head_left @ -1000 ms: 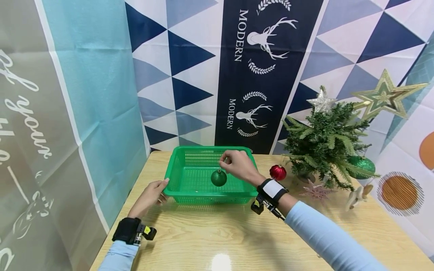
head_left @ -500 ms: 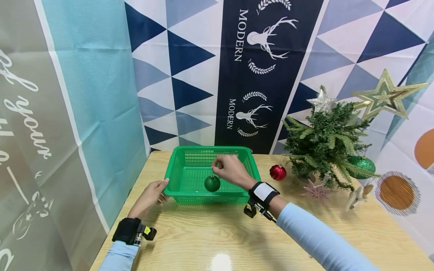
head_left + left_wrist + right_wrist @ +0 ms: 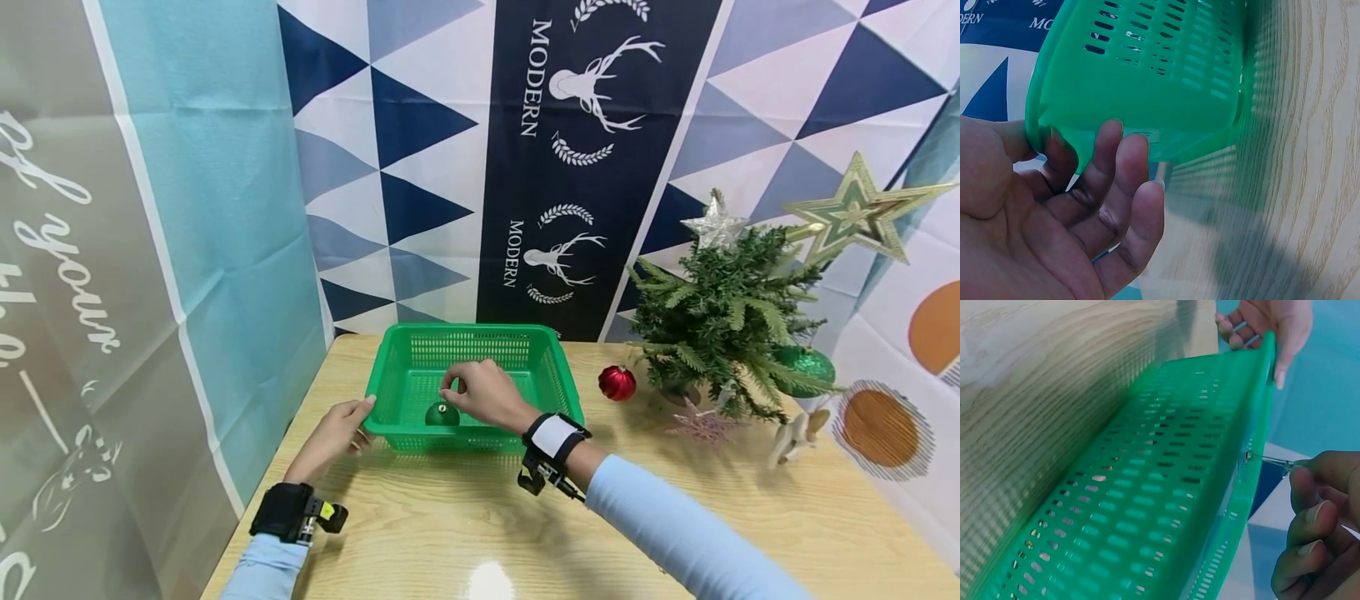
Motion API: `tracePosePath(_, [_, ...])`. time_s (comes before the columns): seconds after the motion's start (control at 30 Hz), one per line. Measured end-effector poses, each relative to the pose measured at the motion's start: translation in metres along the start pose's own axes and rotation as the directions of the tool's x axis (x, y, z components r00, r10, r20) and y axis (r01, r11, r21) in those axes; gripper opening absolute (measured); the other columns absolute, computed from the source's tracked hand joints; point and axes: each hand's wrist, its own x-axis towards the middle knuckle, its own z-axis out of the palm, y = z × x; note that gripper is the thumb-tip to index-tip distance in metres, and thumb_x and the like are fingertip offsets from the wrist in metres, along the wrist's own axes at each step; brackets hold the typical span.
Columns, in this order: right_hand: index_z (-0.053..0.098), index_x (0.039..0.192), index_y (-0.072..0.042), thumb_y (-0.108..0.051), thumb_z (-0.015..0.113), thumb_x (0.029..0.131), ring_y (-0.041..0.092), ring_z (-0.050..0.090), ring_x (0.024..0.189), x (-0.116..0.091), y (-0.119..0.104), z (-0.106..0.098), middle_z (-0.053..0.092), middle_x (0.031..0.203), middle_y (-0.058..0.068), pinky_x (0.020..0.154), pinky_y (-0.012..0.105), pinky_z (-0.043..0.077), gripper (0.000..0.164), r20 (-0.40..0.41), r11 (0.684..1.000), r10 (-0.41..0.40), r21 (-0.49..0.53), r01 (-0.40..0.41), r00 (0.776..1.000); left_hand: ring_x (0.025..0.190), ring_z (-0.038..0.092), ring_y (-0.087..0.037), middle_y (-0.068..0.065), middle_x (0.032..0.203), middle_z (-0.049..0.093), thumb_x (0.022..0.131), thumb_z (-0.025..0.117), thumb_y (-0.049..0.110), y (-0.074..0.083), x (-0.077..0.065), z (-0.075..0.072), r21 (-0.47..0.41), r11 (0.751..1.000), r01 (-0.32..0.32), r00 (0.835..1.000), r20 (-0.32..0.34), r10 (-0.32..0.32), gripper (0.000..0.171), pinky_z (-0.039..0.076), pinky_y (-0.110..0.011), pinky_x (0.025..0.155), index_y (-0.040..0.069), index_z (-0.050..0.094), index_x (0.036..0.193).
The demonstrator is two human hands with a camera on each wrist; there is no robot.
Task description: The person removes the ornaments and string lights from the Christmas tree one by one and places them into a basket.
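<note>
A green plastic basket (image 3: 517,333) with slotted sides stands on the wooden table. My left hand (image 3: 337,433) pinches its rim at the front left corner, thumb on top; in the left wrist view the other fingers curl loosely beside the basket's outer wall (image 3: 1129,100). Over the basket, my right hand (image 3: 489,397) pinches the thin hanging loop (image 3: 1272,460) of a dark green Christmas bauble (image 3: 442,414). The bauble hangs inside the basket near the front wall, which hides its lower edge. In the right wrist view the basket wall hides nearly all of it.
To the right, a red bauble (image 3: 617,382) lies on the table (image 3: 420,517) near a small Christmas tree (image 3: 731,317). A pink star ornament (image 3: 703,423) and a small whitish figure (image 3: 797,437) are by its foot. A green glittery bauble (image 3: 808,371) hangs from the tree.
My right hand has moved left and down, carrying the green bauble from over the basket's middle to lower inside it, nearer its front left. The left hand has stayed at the corner.
</note>
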Motion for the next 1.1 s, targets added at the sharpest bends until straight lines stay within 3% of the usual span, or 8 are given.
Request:
tracePosePath(0.4, [0.080, 0.097, -0.018, -0.022, 0.076, 0.097, 0.002, 0.053, 0.058, -0.005, -0.001, 0.014, 0.069, 0.075, -0.007, 0.050, 0.022, 0.043, 0.005, 0.020, 0.998, -0.040, -0.048, 0.041, 0.999, 0.084, 0.062, -0.030, -0.024, 0.101, 0.060, 0.114, 0.042, 0.038, 0.001, 0.001, 0.003, -0.009, 1.000, 0.016, 1.000, 0.008, -0.016, 0.046, 0.052, -0.045, 0.078, -0.004, 0.057, 0.127])
tracePosePath(0.73, [0.081, 0.097, -0.017, -0.020, 0.078, 0.096, 0.002, 0.052, 0.057, -0.008, 0.001, 0.022, 0.068, 0.073, -0.006, 0.048, 0.022, 0.040, 0.005, 0.025, 0.998, -0.024, -0.062, 0.026, 0.999, 0.085, 0.064, -0.032, -0.027, 0.103, 0.061, 0.113, 0.043, 0.042, 0.000, 0.001, 0.002, -0.004, 0.999, 0.034, 0.999, 0.009, -0.034, 0.051, 0.053, -0.043, 0.078, -0.002, 0.056, 0.134])
tracePosePath(0.83, [0.081, 0.095, -0.017, -0.021, 0.078, 0.096, 0.001, 0.054, 0.057, -0.011, 0.003, 0.011, 0.068, 0.072, -0.007, 0.049, 0.022, 0.043, 0.005, -0.008, 0.999, 0.016, -0.037, -0.016, 1.000, 0.089, 0.064, -0.035, -0.027, 0.105, 0.060, 0.113, 0.043, 0.042, 0.001, 0.000, 0.001, -0.002, 0.999, 0.037, 0.999, 0.010, -0.037, 0.050, 0.053, -0.045, 0.081, -0.001, 0.054, 0.137])
tracePosePath(0.97, [0.080, 0.096, -0.016, -0.022, 0.077, 0.097, 0.003, 0.057, 0.054, -0.023, 0.012, -0.020, 0.068, 0.070, -0.007, 0.047, 0.022, 0.044, 0.007, -0.081, 0.996, 0.090, 0.033, -0.088, 0.993, 0.091, 0.064, -0.037, -0.026, 0.105, 0.060, 0.113, 0.043, 0.042, 0.002, -0.001, 0.000, 0.001, 0.999, 0.039, 0.999, 0.016, -0.039, 0.052, 0.053, -0.047, 0.083, -0.002, 0.053, 0.139])
tracePosePath(1.1, [0.078, 0.103, -0.012, -0.024, 0.074, 0.099, 0.010, 0.060, 0.056, -0.049, 0.032, -0.062, 0.068, 0.071, -0.002, 0.045, 0.025, 0.042, 0.013, -0.202, 0.981, 0.181, 0.108, -0.162, 0.963, 0.094, 0.063, -0.039, -0.025, 0.105, 0.060, 0.112, 0.043, 0.043, 0.004, -0.002, -0.003, 0.004, 0.999, 0.036, 0.999, 0.017, -0.036, 0.055, 0.053, -0.046, 0.083, -0.002, 0.049, 0.143])
